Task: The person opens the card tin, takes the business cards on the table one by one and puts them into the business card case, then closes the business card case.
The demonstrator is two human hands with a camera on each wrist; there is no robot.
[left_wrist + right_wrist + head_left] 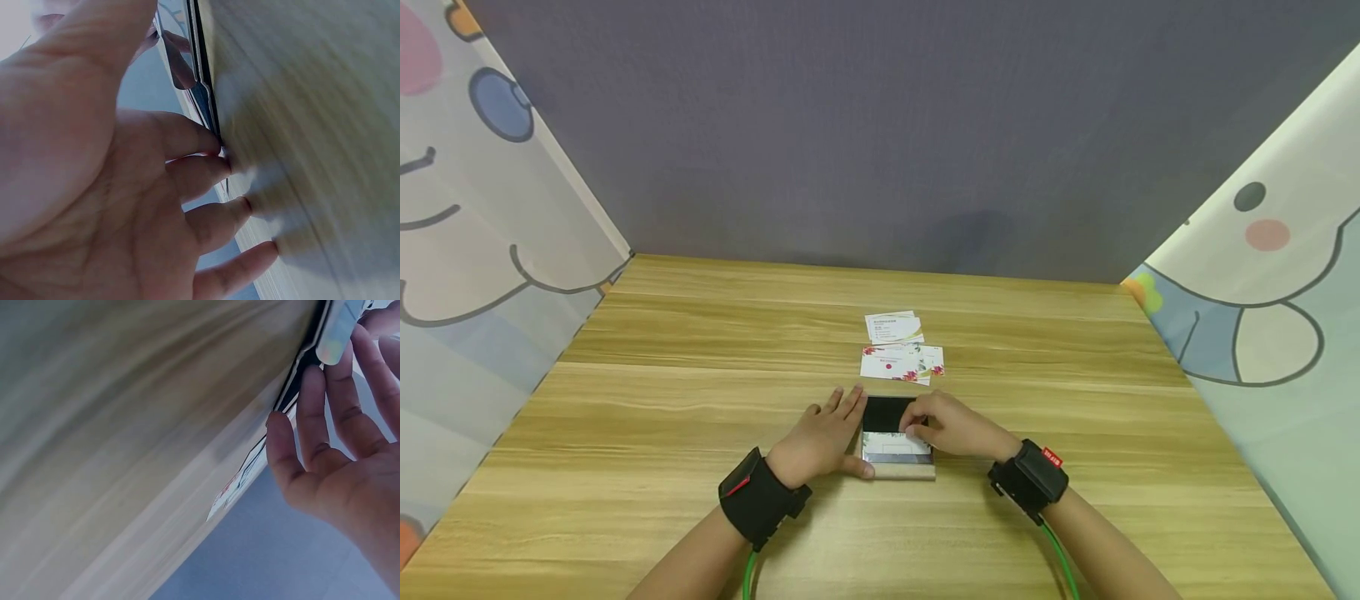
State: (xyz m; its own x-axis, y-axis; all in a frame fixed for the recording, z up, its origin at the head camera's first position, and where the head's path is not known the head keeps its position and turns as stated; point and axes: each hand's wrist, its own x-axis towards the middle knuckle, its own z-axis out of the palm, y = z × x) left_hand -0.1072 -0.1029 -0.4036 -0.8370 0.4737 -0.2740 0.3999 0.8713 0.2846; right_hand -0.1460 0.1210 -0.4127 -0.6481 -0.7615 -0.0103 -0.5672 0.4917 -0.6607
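A flat card case [883, 412] with a black inside and a silver-grey lower edge lies on the table in front of me. A white business card [882, 443] with a leafy print sits in its lower half. My left hand [820, 440] lies along the case's left side, fingers stretched out, fingertips on the wood and thumb at the lower left corner. From the right, my right hand [957, 425] bends over the case. Its thumb and index finger pinch at the card's upper edge, while the other fingers [312, 412] reach along the case's side.
Beyond the case lie several loose business cards, in a plain white group [895, 328] and a flowered group [887, 362]. The wooden table [700, 350] ends at a grey panel [880, 150]. Green cables [1060, 554] trail from the wrist straps.
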